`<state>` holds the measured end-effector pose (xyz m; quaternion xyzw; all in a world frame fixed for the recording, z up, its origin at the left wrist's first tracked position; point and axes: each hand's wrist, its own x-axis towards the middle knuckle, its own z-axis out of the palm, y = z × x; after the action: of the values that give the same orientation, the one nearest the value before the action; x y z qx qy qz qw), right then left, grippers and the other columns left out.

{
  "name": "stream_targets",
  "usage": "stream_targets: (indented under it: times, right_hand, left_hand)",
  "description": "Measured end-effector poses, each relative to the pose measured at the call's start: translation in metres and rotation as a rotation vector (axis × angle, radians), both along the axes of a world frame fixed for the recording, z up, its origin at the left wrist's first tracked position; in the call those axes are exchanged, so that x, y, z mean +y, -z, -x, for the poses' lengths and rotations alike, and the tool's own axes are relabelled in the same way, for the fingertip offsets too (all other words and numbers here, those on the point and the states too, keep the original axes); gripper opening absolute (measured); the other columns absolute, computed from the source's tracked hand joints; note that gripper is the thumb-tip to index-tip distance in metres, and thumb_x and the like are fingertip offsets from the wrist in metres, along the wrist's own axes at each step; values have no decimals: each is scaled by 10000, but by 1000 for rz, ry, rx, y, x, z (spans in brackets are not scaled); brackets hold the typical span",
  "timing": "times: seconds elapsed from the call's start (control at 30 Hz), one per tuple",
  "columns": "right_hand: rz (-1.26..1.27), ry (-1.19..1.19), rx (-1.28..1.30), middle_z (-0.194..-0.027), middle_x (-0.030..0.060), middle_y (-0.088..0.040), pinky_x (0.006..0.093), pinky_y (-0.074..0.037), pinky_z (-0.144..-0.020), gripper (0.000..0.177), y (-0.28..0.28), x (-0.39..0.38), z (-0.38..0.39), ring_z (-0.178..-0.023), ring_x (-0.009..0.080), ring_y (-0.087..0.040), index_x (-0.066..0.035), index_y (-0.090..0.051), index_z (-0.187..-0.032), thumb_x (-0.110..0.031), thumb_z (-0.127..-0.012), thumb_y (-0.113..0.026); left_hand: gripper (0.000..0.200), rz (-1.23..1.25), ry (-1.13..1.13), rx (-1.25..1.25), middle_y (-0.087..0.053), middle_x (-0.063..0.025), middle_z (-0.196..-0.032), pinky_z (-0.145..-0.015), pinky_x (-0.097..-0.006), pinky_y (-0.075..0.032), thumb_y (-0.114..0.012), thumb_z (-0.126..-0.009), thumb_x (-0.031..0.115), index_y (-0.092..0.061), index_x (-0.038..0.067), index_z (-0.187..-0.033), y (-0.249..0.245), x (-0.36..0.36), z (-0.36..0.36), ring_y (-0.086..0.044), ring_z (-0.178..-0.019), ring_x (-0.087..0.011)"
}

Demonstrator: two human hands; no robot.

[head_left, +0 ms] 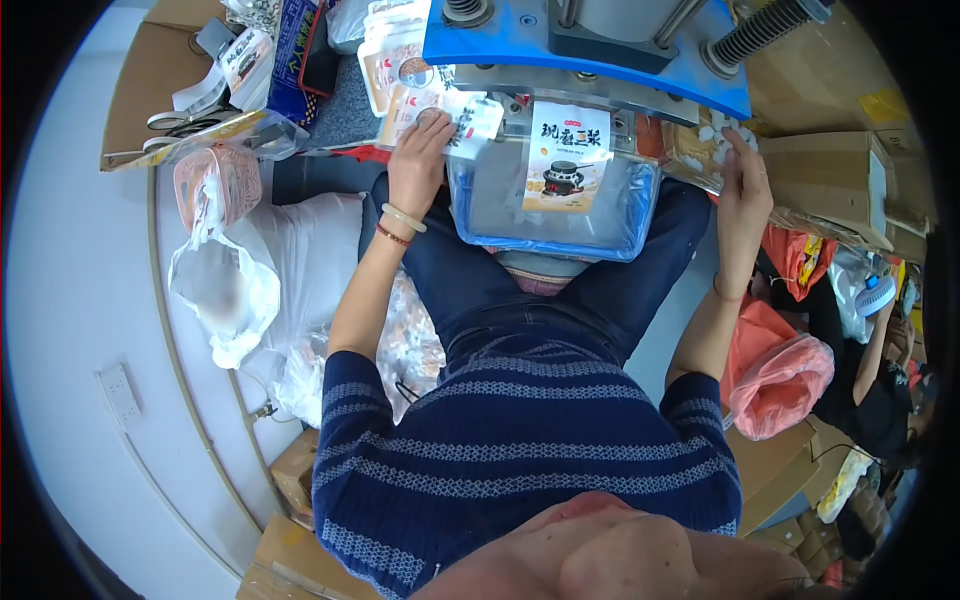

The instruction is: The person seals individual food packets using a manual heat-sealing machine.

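Note:
My left hand (424,148) presses its closed fingers on a printed pouch (473,122) at the end of a stack of similar pouches (393,62). A bracelet is on that wrist. My right hand (748,182) is raised at the right of the press, fingers apart, beside a clear bag of small whitish translucent pieces (706,148). No item shows between those fingers. Between my hands, another printed pouch (565,160) hangs upright at the front of the blue press (600,62), over a blue-rimmed clear bin (470,205).
Scissors (178,122) and boxes lie at the left of the bench. A pink basket (215,185) with a white bag stands below. Cardboard boxes (815,185) and a red bag (780,385) are on the right, where another person's arm (872,350) shows.

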<state>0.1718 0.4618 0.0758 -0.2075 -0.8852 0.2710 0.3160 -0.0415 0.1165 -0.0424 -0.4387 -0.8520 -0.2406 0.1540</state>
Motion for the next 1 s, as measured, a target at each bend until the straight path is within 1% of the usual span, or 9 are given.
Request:
stream_targets:
  times: [0.1, 0.23, 0.3, 0.43, 0.6, 0.67, 0.77, 0.87, 1.0]
  right_hand:
    - [134, -222, 26, -1029, 74, -668, 263, -489, -838, 207, 12, -25, -7, -926, 156, -634, -22, -662, -1148, -12, -964, -567]
    - [495, -334, -130, -1017, 73, -683, 262, -506, -802, 168, 14, -93, 11, -889, 145, -633, -12, -693, -1065, -37, -899, -678]
    - [434, -482, 121, -1007, 82, -685, 267, -510, -796, 180, -9, -101, 25, -897, 158, -638, -1, -698, -1036, -12, -857, -714]
    - [161, -597, 242, -1011, 118, -681, 297, -521, -799, 206, -34, -100, 46, -920, 219, -658, 7, -693, -1040, 24, -835, -709]
    - [36, -705, -60, -1015, 130, -673, 344, -526, -793, 187, -36, -70, 45, -929, 286, -659, -26, -687, -1074, -61, -894, -651]
    - [118, -766, -301, -1038, 149, -675, 361, -522, -794, 214, -20, -64, 45, -953, 306, -656, -29, -673, -1106, -128, -920, -637]
    - [234, -528, -304, -1061, 171, -679, 370, -525, -810, 280, 4, -44, 50, -937, 326, -671, -10, -650, -1148, -202, -945, -619]
    - [-288, -175, -201, -1026, 205, -681, 418, -535, -765, 285, -9, -28, 34, -924, 364, -661, -29, -659, -1109, -257, -953, -591]
    - [-304, 40, -639, -980, 196, -686, 480, -515, -741, 201, 17, 13, 35, -889, 399, -652, -71, -688, -1025, -205, -917, -585]
  left_hand:
    - [320, -232, -125, -228, -724, -108, -1001, -943, -387, -500, -607, -738, -87, -717, 29, -1016, -27, 3, -9, -677, -958, -296]
    - [306, -337, -118, -466, -735, -109, -998, -880, -322, -524, -614, -760, -84, -726, 13, -1027, -67, 19, -32, -697, -936, -222]
    - [311, -522, -64, -937, -743, -102, -1015, -821, -258, -526, -624, -785, -74, -728, 4, -1068, -75, 26, -46, -685, -919, -128]
    - [256, -452, 57, -1063, -744, -87, -973, -773, -234, -521, -665, -833, -25, -714, -26, -1085, -105, 43, -67, -655, -867, -91]
    - [237, -16, 140, -1582, -732, -70, -940, -730, -222, -507, -741, -895, 191, -743, -14, -1014, -105, 43, -52, -633, -830, -65]
    - [236, -177, 321, -1715, -732, -72, -925, -751, -225, -510, -731, -900, 166, -733, -41, -1013, -77, 50, -56, -634, -838, -67]
    - [273, -488, 238, -2055, -718, -125, -1045, -810, -257, -543, -713, -900, 112, -681, -67, -1104, -48, 70, -54, -677, -885, -119]
    - [252, -625, 150, -2099, -711, -145, -1067, -827, -277, -561, -684, -914, 92, -662, -86, -1091, -49, 97, -38, -695, -919, -156]
    - [239, -743, 149, -2079, -716, -136, -1054, -823, -289, -566, -672, -926, 108, -674, -68, -1089, -37, 108, -37, -697, -919, -166]
